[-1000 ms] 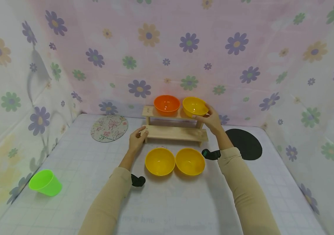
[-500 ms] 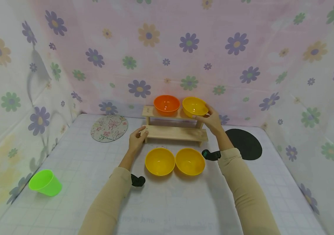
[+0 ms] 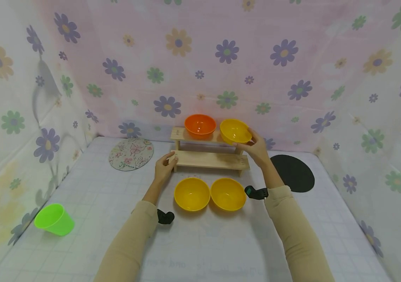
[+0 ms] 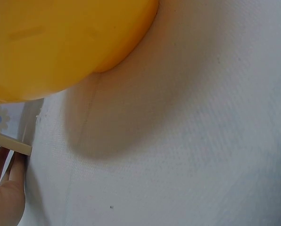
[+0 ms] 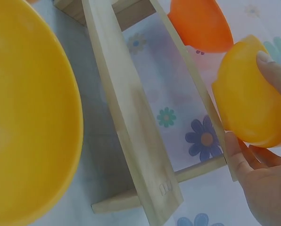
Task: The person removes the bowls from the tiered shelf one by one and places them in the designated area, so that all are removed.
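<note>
A two-tier wooden rack [image 3: 209, 159] stands at the back of the table. An orange bowl [image 3: 200, 125] sits on its upper shelf. My right hand [image 3: 258, 150] grips a yellow bowl [image 3: 235, 131] at the shelf's right end, tilted; the right wrist view shows the thumb under this yellow bowl [image 5: 251, 94] and a finger on its rim. My left hand [image 3: 164, 167] rests with straight fingers against the left end of the lower shelf; in the left wrist view, my left hand [image 4: 6, 197] lies beside the rack's edge [image 4: 8, 143].
Two more yellow bowls [image 3: 192, 194] [image 3: 228, 194] sit side by side on the table in front of the rack. A floral round mat [image 3: 131, 153] lies at the back left, a black round mat [image 3: 293, 172] at the right, and a green cup [image 3: 54, 219] on its side at the near left.
My right hand has shifted slightly right and toward me with the yellow bowl, which now tilts at the upper shelf's edge. The left hand has not moved.
</note>
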`<state>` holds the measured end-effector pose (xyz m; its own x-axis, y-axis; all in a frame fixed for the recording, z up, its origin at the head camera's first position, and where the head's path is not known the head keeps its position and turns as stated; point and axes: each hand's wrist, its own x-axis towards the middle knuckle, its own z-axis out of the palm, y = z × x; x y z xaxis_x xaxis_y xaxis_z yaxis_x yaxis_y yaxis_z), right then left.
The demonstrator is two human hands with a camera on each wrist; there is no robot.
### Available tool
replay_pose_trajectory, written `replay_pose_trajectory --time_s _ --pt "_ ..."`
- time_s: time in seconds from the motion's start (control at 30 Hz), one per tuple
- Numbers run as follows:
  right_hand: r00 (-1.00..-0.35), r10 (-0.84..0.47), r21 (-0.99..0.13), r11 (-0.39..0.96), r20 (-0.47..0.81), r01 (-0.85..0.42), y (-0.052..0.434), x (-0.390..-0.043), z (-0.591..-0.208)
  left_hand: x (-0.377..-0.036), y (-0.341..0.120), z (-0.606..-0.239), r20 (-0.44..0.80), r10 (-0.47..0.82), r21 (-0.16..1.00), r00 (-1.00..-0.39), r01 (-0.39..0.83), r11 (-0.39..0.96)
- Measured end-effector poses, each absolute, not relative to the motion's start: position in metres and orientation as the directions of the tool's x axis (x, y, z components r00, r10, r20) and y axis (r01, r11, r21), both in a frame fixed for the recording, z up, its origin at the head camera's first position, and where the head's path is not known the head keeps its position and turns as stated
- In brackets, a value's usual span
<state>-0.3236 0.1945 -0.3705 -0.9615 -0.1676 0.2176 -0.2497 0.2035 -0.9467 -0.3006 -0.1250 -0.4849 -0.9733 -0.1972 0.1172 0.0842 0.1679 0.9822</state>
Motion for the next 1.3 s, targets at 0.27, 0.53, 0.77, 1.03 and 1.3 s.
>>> replay_pose_trajectory --time_s 0.27,0.53,0.77,1.03,1.3 --pt "-0.956 -0.183 -0.944 0.2 0.228 -0.263 0.198 -0.305 -0.367 -0.3 -0.124 -0.484 0.119 -0.212 0.981 -0.97 0.082 0.176" --pt "-0.95 -0.202 -0.933 0.222 0.24 -0.283 0.205 -0.289 -0.37 -0.299 -0.123 -0.484 0.121 -0.221 0.98 -0.968 0.082 0.18" --pt "-0.947 -0.204 -0.917 0.266 0.247 -0.296 0.214 -0.274 -0.376 -0.3 -0.124 -0.485 0.123 -0.213 0.982 -0.969 0.087 0.17" --pt "-0.95 -0.207 -0.902 0.316 0.236 -0.293 0.223 -0.255 -0.388 -0.299 -0.124 -0.484 0.118 -0.206 0.983 -0.971 0.084 0.165" --pt "-0.959 -0.181 -0.914 0.305 0.22 -0.267 0.238 -0.246 -0.412 -0.298 -0.122 -0.483 0.124 -0.212 0.98 -0.969 0.086 0.18"
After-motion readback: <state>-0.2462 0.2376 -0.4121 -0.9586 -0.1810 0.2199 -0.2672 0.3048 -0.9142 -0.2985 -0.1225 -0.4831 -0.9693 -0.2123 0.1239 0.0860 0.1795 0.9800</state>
